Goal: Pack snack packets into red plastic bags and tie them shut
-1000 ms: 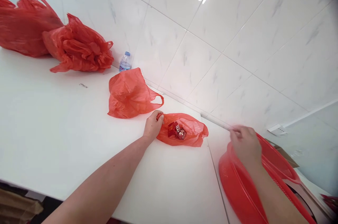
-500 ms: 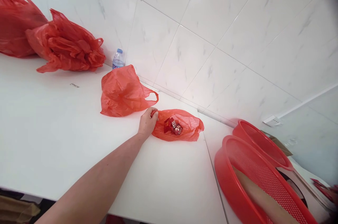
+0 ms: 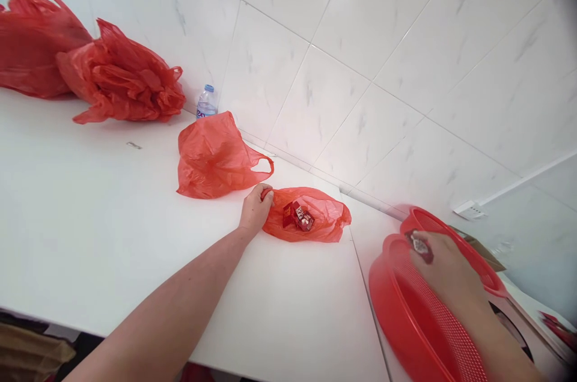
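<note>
My left hand (image 3: 256, 208) is closed on the near-left edge of an open red plastic bag (image 3: 331, 217) that lies on the white table. Inside that bag sit a few small dark red packets (image 3: 298, 216) with pale print. My right hand (image 3: 444, 262), somewhat blurred, is above the rim of the front red plastic basket (image 3: 392, 304). Between its thumb and fingers is a small red packet (image 3: 422, 248) with a whitish patch, resembling those in the bag. The basket's bottom is hidden from this angle.
Another red bag (image 3: 216, 157) with a loop handle lies behind my left hand, near a water bottle (image 3: 206, 103). Bulky red bags (image 3: 130, 81) stand far left against the tiled wall (image 3: 360, 57). A second red basket (image 3: 484, 271) sits behind the front one.
My right hand has risen out of the front basket with a small red packet in its fingers. My left hand keeps its hold on the bag. The view has shifted slightly.
</note>
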`<state>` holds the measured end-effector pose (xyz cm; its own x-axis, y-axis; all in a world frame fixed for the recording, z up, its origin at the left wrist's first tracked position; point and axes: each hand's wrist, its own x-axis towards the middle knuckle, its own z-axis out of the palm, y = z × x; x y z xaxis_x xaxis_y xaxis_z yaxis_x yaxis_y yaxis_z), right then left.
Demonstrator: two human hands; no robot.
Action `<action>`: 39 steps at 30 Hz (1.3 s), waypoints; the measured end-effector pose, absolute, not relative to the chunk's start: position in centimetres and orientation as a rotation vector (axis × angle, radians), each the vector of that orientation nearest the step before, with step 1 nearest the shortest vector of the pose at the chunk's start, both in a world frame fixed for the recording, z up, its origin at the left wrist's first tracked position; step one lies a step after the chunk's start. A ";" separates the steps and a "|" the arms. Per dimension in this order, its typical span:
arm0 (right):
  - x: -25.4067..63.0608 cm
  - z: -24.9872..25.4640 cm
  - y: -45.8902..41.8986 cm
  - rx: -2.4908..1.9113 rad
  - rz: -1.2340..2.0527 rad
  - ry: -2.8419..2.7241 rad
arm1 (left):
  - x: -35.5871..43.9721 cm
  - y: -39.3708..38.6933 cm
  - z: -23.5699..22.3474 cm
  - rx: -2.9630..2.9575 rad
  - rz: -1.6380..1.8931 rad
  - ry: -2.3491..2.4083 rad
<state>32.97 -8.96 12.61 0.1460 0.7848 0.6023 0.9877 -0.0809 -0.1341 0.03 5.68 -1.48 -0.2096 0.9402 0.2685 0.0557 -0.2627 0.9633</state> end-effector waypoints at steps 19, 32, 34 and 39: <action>21.3 0.9 1.8 -1.618 -0.345 -1.764 | 0.0 6.0 -2.0 1.270 1.586 1.210; 24.4 -3.3 2.1 -1.815 0.005 -1.329 | -0.1 6.5 -2.2 1.304 1.530 1.283; 24.4 -3.1 2.2 -1.788 0.010 -1.229 | -0.2 6.6 -2.3 1.303 1.538 1.292; 24.6 -3.2 2.7 -1.808 0.019 -1.035 | -0.2 6.6 -2.3 1.321 1.561 1.327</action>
<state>24.64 2.71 -3.22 0.6322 0.6504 0.4211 0.6347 -0.1230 -0.7629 -0.19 6.55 -2.29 -0.2451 0.9342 0.2593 0.1058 -0.2400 0.9650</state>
